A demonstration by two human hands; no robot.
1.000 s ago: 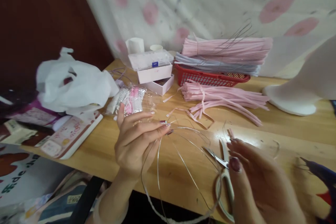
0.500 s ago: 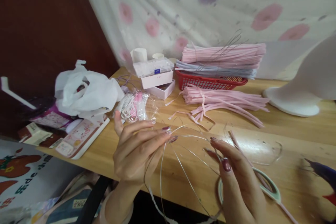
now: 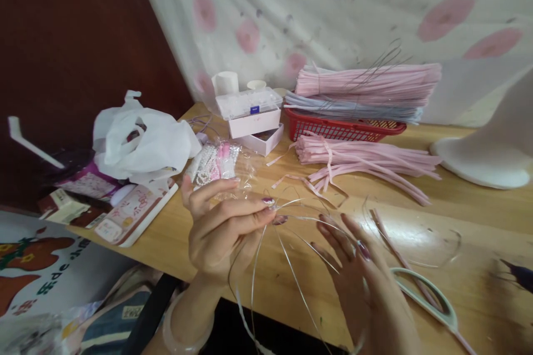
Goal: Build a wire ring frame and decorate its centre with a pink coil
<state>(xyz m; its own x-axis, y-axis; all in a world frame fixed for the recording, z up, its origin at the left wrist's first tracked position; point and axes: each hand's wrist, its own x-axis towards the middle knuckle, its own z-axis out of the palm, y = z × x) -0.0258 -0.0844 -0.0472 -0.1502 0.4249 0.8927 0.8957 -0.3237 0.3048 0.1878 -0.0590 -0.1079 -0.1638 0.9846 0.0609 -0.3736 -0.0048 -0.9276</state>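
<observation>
My left hand (image 3: pixel 225 233) is raised over the table, with thumb and fingers pinched on the gathered ends of several thin silvery wires (image 3: pixel 287 258). From that pinch the wires fan out, curving down and to the right. One strand lower down seems wrapped in something pale; its far end leaves the view. Among the right-hand wires is my right hand (image 3: pixel 362 277), its fingers stretched out and apart, slightly blurred. A wire passes by its fingertips; whether they touch cannot be made out. Behind its wrist lies a pale green ring, like a tape roll (image 3: pixel 452 316).
Pink fuzzy stems (image 3: pixel 366 155) lie tied before a red basket (image 3: pixel 350 132) holding more bundles. Small boxes (image 3: pixel 256 122), bagged pearl beads (image 3: pixel 219 163), a white plastic bag (image 3: pixel 144 144) and a phone-like case (image 3: pixel 133 213) are leftward. A white stand (image 3: pixel 483 166) is at right.
My right hand has gone from a pinch on a wire to stretched fingers. My left hand keeps its pinch. The view has shifted slightly, moving most things a little to the right.
</observation>
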